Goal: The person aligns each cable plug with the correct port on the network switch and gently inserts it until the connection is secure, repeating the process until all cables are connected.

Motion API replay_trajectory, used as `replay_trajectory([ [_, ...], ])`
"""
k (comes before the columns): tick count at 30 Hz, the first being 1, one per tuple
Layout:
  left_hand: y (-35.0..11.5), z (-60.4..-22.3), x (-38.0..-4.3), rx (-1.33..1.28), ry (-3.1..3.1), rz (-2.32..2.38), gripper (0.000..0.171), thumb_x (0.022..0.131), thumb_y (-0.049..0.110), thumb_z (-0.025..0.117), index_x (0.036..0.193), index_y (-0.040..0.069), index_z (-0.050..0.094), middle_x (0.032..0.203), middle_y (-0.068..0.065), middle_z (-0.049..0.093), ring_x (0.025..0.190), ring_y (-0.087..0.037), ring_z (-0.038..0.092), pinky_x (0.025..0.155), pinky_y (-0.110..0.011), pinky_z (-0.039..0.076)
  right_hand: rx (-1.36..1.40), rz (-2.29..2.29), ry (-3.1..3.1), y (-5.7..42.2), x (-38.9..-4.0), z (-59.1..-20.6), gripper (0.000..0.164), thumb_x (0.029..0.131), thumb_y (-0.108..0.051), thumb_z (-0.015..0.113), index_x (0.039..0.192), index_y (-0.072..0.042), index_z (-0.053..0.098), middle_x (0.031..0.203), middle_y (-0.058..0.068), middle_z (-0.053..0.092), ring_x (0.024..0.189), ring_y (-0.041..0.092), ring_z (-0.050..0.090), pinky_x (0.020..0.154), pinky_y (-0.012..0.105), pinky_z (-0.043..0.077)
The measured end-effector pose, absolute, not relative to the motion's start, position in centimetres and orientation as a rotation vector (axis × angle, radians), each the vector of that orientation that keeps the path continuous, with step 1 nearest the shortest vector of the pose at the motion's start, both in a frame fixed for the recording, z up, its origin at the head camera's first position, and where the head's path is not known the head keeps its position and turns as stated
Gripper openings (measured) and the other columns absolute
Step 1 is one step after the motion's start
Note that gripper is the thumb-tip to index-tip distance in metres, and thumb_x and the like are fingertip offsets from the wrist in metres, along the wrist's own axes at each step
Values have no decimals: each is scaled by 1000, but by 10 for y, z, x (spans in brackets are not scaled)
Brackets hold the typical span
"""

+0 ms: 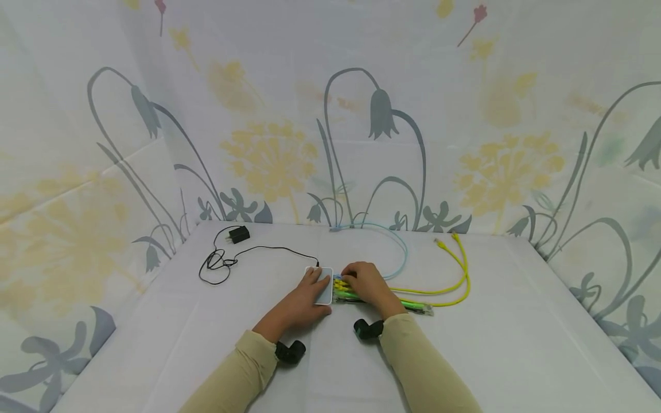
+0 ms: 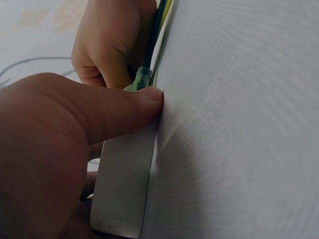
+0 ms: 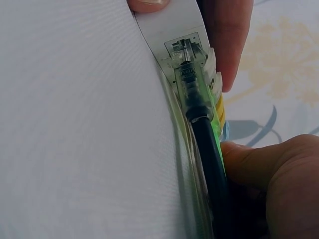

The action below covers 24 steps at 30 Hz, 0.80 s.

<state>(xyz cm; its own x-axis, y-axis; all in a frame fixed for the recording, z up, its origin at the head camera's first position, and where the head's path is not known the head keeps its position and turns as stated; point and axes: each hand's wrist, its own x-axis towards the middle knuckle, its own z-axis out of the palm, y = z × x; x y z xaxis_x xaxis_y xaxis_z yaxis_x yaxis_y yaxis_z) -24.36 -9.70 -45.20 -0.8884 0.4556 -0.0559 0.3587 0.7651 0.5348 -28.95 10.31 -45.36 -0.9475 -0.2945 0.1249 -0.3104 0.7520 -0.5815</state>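
Observation:
A small white network switch [image 1: 325, 295] lies on the table. My left hand [image 1: 303, 300] grips it, thumb along the near side and fingers over the top. At its right side, my right hand [image 1: 369, 284] pinches the light blue Ethernet cable [image 1: 404, 252] near the plug; its fingertips partly hide the plug. Yellow Ethernet cables [image 1: 466, 275], a green cable [image 1: 413, 304] and a black cable [image 3: 210, 149] run in a row from the ports. In the right wrist view, the black cable's clear plug [image 3: 192, 89] sits at the nearest port.
A thin black power cord [image 1: 273, 247] leads from the switch's far edge to a black power adapter [image 1: 239, 234] at the back left, with a loose tangle beside it. Free yellow plugs [image 1: 440, 243] lie at the back right. Flower-printed cloth [image 1: 361, 143] walls the table.

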Motion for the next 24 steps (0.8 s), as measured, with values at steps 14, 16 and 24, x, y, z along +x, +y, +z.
replay_trajectory([
  [14,-95,-447,-242,654,2768,775,71,93,31,64,153,10,31,163,-13,13,151,-34,3,117,-51,24,523,982,-2927,102,-290,-451,15,96,-18,61,99,-11,74,100,2,71,93,18,63,87,40,50],
  [16,-95,-446,-242,657,2769,772,71,93,31,64,153,10,31,163,-13,13,151,-34,3,117,-51,24,522,974,-2933,102,-290,-451,15,96,-18,61,99,-12,74,99,1,71,91,17,62,86,39,50],
  [24,-96,-446,-241,657,2774,759,72,92,31,65,153,10,31,163,-13,15,151,-34,4,117,-51,24,540,958,-2937,102,-293,-452,16,96,-18,60,99,-11,74,99,2,71,91,17,62,86,39,50],
])
